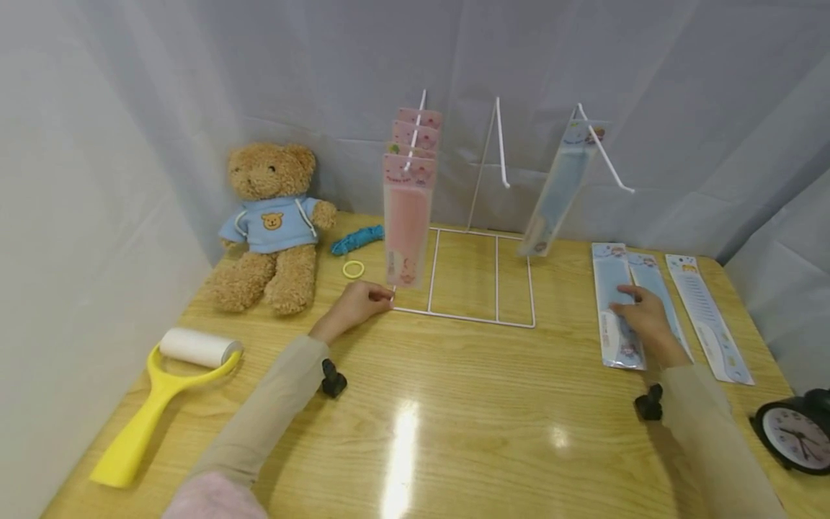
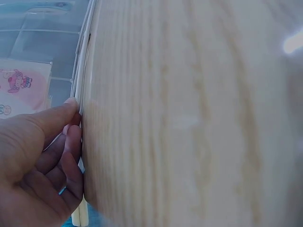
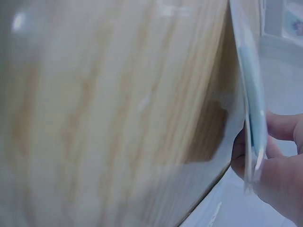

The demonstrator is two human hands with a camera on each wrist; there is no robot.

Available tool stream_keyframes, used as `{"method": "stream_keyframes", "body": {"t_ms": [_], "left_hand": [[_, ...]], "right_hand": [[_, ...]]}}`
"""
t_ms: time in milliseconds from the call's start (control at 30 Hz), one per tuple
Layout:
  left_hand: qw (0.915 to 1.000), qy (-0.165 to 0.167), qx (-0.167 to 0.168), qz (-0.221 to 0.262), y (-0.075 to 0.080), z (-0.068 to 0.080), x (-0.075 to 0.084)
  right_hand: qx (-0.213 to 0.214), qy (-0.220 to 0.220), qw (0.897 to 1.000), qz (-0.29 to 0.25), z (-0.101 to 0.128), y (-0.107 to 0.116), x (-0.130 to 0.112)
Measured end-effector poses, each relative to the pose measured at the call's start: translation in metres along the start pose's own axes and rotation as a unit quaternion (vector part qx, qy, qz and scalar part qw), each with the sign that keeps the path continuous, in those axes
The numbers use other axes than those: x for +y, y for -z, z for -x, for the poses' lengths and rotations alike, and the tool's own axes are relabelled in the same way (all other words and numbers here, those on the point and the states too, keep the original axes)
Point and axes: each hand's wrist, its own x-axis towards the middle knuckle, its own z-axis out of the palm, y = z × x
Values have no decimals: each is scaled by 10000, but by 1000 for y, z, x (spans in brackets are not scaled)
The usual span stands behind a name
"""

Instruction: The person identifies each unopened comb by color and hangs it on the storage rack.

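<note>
At the front left corner of a white wire display rack, my left hand pinches the wire between thumb and fingers; the left wrist view shows the thumb on it. My right hand holds a flat blue plastic-wrapped package by its side. In the right wrist view, fingers and thumb sit on opposite faces of that package, its edge tilted off the table. Pink packages hang in a row on the rack's left hook, and a blue package hangs on its right hook.
Beside the right hand lie another blue package and a white one. A black alarm clock stands at the right edge. On the left are a teddy bear, a yellow-handled roller, a blue cord bundle and a yellow ring.
</note>
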Motion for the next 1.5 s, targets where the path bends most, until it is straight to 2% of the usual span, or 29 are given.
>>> {"method": "stream_keyframes", "body": {"t_ms": [167, 300, 367, 433, 500, 533, 600, 667, 733, 900, 967, 1067, 1133, 1200, 1267, 1367, 1500], "left_hand": [[10000, -37, -2, 19, 0, 0, 1], [10000, 35, -3, 38, 0, 0, -1], [10000, 48, -11, 32, 0, 0, -1], [10000, 47, -18, 33, 0, 0, -2], [10000, 60, -24, 46, 0, 1, -1], [10000, 63, -24, 40, 0, 1, -1], [10000, 69, -21, 39, 0, 1, -1], [10000, 57, -33, 28, 0, 2, 0], [10000, 48, -38, 27, 1, 2, 1], [9999, 85, -64, 9, 1, 1, 1], [9999, 82, -65, -12, 1, 1, 1], [10000, 63, -54, -33, 0, 1, 0], [10000, 38, -42, -34, 0, 1, 0], [10000, 9, -16, -42, 0, 1, 0], [10000, -12, -1, -43, 1, 1, 0], [10000, -40, 32, -28, 1, 0, 0], [10000, -42, 16, -24, 0, 0, 0]], "right_hand": [[632, 158, 9974, -303, 9, 1, -8], [1150, 175, 9908, -698, 20, -1, -16], [1271, 122, 9876, -914, 27, -2, -20], [1357, 72, 9832, -1220, 37, -2, -25], [1412, 93, 9728, -1836, 48, -4, -31], [1429, 115, 9646, -2215, 53, -4, -34], [1609, 322, 9378, -3059, 65, -7, -41], [1793, 659, 9026, -3858, 76, -9, -47], [1921, 1097, 8686, -4434, 85, -10, -54], [1807, 2243, 8063, -5167, 105, -10, -65], [1588, 2689, 7841, -5364, 111, -10, -68], [1134, 3346, 7456, -5650, 119, -12, -74], [824, 3665, 7272, -5745, 123, -14, -77], [631, 3918, 7188, -5709, 127, -16, -81], [516, 4084, 7170, -5625, 131, -18, -84], [484, 4206, 7298, -5367, 133, -22, -86], [500, 4101, 7567, -5066, 134, -27, -89]]}}
